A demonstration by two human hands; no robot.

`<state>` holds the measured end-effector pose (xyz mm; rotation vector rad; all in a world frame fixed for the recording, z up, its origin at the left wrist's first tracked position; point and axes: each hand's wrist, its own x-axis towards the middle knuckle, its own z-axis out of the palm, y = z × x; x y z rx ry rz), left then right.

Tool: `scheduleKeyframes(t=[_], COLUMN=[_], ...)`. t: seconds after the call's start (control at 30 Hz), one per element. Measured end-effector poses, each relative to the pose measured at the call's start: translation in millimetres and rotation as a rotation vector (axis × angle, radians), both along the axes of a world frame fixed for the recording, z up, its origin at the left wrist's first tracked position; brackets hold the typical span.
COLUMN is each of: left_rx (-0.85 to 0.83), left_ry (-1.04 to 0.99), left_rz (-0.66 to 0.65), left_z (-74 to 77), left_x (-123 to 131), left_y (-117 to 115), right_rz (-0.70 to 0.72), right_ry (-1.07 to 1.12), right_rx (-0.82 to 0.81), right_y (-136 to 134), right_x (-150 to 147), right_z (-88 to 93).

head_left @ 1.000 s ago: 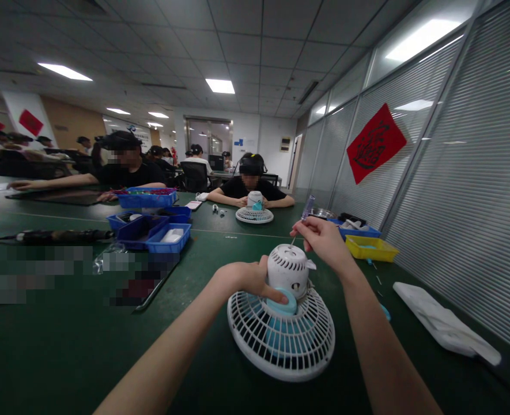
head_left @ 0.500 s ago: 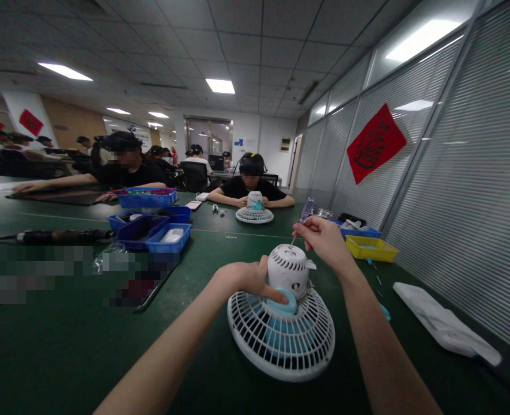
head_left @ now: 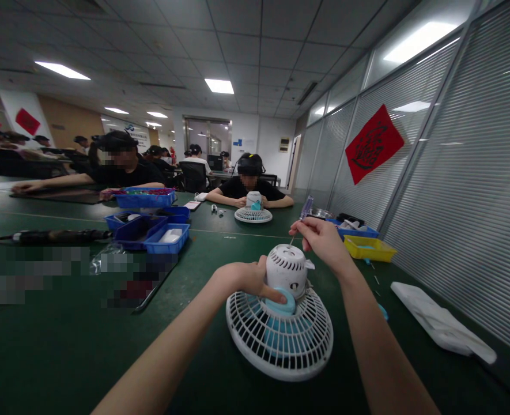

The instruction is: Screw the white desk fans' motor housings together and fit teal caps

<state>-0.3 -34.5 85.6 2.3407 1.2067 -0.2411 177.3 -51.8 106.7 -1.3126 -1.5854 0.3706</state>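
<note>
A small white fan (head_left: 287, 265) lies grille-down on the green table in front of me, its round motor housing pointing up. Pale blue blades show through the white grille (head_left: 255, 340). My left hand (head_left: 250, 279) is closed around the housing's left side, thumb over the light blue ring (head_left: 280, 302) at its base. Between the fingers of my right hand (head_left: 319, 235) is a screwdriver with a clear purple handle (head_left: 307, 205). Its thin shaft slants down to the slotted top of the housing; whether the tip sits in a screw I cannot tell.
Blue bins (head_left: 168, 237) stand at the left, near a black corded tool (head_left: 62, 236). On the right are a yellow tray (head_left: 369, 248), small loose parts and a white fan base (head_left: 440, 320). Across the table a person (head_left: 250, 178) holds a similar fan (head_left: 253, 214).
The view has shifted very slightly. My right hand has turned a little with the screwdriver, whose handle shows more above the fingers. My left hand keeps its hold on the fan.
</note>
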Motion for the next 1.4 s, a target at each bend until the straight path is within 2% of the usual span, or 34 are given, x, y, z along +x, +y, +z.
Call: scheduleKeyframes(t=[0.27,0.57,1.4], left_rx=[-0.008,-0.005,-0.008], left_ry=[-0.003,-0.016,-0.007], left_rz=[0.002,-0.001,-0.002], left_z=[1.7,1.8,2.5], left_x=[-0.5,-0.2,-0.2], left_y=[-1.3,-2.3,-2.0], right_rz=[-0.128,-0.048,-0.002], right_ry=[-0.141,-0.008,0.02], right_rx=[0.024,0.034,0.03], right_y=[-4.4,-2.0,-2.1], right_x=[-1.0,-0.7,-3.0], right_z=[3.0,-1.0,0.9])
